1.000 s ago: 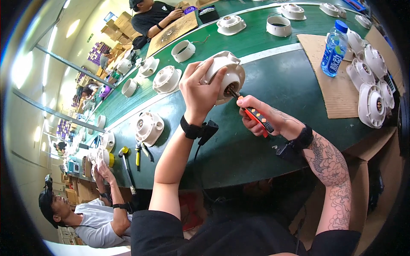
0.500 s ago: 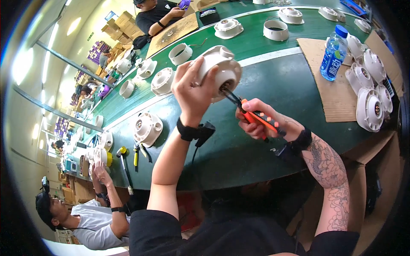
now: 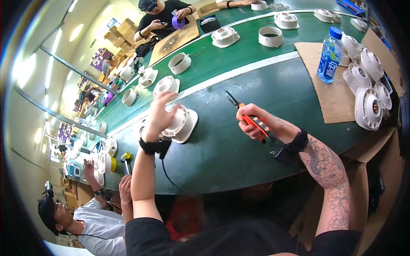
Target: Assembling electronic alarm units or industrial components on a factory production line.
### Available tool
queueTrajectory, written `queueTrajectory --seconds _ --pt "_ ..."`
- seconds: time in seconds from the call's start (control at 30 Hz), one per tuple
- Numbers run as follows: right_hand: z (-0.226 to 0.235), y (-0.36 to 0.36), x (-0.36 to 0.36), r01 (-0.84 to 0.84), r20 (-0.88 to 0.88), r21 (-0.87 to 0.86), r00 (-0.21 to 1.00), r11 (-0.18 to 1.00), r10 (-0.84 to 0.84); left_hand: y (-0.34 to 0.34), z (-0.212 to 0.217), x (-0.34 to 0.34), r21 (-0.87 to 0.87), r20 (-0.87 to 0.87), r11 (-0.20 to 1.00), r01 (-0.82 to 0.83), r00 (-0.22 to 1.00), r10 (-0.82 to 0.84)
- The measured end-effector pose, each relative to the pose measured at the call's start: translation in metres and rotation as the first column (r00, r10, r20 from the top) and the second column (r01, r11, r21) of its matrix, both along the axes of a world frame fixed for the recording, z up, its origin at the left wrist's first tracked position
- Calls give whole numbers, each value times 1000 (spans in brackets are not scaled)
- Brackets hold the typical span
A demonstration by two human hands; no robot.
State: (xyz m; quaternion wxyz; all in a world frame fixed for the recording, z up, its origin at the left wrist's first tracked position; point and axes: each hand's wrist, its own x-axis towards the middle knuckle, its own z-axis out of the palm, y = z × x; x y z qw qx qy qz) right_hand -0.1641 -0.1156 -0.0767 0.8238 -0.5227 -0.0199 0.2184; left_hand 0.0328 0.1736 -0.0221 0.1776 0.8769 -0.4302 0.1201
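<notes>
My left hand [image 3: 159, 117] has its fingers apart, over the left side of a white round housing [image 3: 186, 126] on the green table. The hand covers part of that housing, and whether they touch I cannot tell. Just past the fingertips sits another white housing [image 3: 166, 86] on the belt. A further white part beside my left wrist is mostly hidden. In my right hand [image 3: 250, 121] is a pair of long-nose pliers [image 3: 259, 124] with orange and black handles. Their dark jaws point up and left, slightly parted, with nothing between them.
At right, a blue-capped bottle [image 3: 330, 55] and several stacked white housings [image 3: 368, 109] stand on cardboard [image 3: 314, 81]. White rings and housings line the green belt [image 3: 230, 55]. At left, a co-worker's hand [image 3: 125, 187] is near a yellow-headed hammer [image 3: 126, 156]. Another person holds a purple roll [image 3: 178, 22].
The white housing went from my left hand's raised grip down onto the table. My left hand moved left and opened. The pliers have come away from the housing, still in my right hand.
</notes>
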Motion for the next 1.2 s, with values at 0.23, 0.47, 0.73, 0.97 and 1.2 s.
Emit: queueTrajectory --seconds 0.23,0.47,0.73,0.97,1.2 --pt "-6 -6 10 194 -65 172 981 966 -185 -95 -10 -67 -120 -636 942 313 705 -315" --pt "-6 -44 16 379 -113 358 925 854 -363 -238 -37 29 -214 -864 973 -88 482 -147" --pt "-28 -36 37 439 4 73 898 896 -440 -309 -101 212 -77 -442 945 -319 860 254" --pt "-39 -53 49 380 12 74 924 922 -382 -315 -117 245 -57 -193 936 -348 923 332" --pt "-40 -56 51 349 -6 59 937 935 -349 -271 -120 221 -73 -162 893 -444 889 429"
